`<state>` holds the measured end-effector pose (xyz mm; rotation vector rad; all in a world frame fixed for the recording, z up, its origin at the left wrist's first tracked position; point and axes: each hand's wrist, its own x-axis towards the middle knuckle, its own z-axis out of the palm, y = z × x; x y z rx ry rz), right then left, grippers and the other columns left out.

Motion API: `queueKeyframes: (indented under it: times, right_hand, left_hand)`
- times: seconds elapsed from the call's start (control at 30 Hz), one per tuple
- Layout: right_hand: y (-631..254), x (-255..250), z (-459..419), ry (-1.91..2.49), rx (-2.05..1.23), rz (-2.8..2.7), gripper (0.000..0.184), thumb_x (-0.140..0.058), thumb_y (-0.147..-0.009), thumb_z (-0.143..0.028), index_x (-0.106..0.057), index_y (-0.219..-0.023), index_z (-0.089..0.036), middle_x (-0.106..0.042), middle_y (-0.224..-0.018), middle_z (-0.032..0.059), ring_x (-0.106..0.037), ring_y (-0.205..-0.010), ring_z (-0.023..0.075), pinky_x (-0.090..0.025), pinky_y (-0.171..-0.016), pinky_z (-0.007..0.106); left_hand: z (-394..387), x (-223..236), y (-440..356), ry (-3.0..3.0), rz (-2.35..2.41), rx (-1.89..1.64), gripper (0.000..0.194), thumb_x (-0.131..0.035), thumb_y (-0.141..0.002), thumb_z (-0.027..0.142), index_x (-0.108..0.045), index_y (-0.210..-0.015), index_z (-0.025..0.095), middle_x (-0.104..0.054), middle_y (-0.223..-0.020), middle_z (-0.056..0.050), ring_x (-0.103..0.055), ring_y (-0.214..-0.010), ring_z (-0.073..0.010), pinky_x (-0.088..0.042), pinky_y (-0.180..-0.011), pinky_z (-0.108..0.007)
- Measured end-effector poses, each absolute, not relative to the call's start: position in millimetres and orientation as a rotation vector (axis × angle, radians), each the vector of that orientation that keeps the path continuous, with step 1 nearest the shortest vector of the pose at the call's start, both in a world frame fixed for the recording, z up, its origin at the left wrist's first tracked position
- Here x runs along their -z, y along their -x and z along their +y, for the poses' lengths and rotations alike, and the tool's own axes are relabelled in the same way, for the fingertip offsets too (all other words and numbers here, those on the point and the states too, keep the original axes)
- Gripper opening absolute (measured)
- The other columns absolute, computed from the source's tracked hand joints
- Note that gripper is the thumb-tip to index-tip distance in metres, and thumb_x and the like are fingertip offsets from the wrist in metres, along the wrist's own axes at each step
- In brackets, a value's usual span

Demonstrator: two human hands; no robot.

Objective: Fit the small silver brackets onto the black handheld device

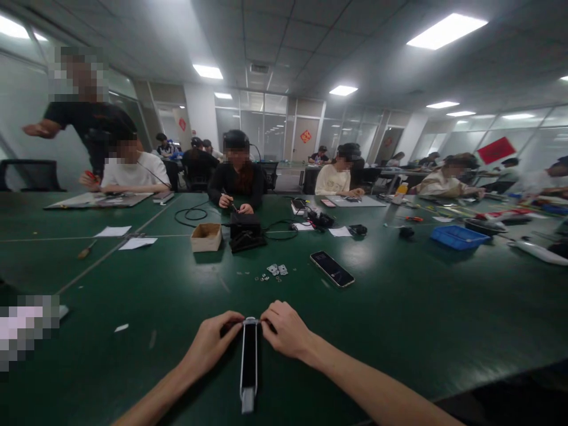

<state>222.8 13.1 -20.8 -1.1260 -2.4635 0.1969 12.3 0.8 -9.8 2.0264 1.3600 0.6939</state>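
Observation:
A long, narrow, black-faced device with a pale metal frame (249,361) lies on the green table, pointing away from me. Its near end carries a grey block. My left hand (213,340) is closed at the far end, thumb and forefinger pinching the left side of a small crosspiece there. On the opposite side my right hand (286,331) pinches the same end, its other fingers curled. What exactly the fingertips hold is too small to make out. Beyond the hands lie several small metal plates (277,270) and several loose rings or nuts (265,277).
A phone (332,269) lies to the right of the metal parts. Farther back stand a small cardboard box (206,237), a black device (246,231) with cables and a blue tray (459,236). A brush (87,249) lies at left. Several people sit across the table.

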Motion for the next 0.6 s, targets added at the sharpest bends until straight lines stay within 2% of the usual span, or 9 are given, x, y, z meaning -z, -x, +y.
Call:
queueKeyframes:
  times: [0.33,0.6]
  right_hand:
    - [-217,35,9,1.116,-0.243,-2.384,0.014,-0.046,-0.083,-0.013,-0.058,-0.086,-0.018,-0.057,-0.084,0.0038,-0.05,-0.08,0.016,-0.038,-0.072,0.028]
    - [-217,31,5,1.149,-0.321,-2.388,0.017,-0.044,-0.084,-0.013,-0.058,-0.089,-0.019,-0.057,-0.087,0.0041,-0.051,-0.082,0.0158,-0.039,-0.071,0.027]
  left_hand:
    - [-4,14,-13,-1.934,1.366,-0.735,0.024,-0.046,-0.084,0.031,-0.065,-0.091,0.018,-0.068,-0.088,-0.001,-0.06,-0.078,-0.0145,-0.044,-0.07,-0.021]
    - [-7,12,-13,-1.918,1.398,-0.746,0.024,-0.048,-0.082,0.032,-0.066,-0.089,0.018,-0.068,-0.084,-0.001,-0.058,-0.074,-0.0144,-0.043,-0.068,-0.022]
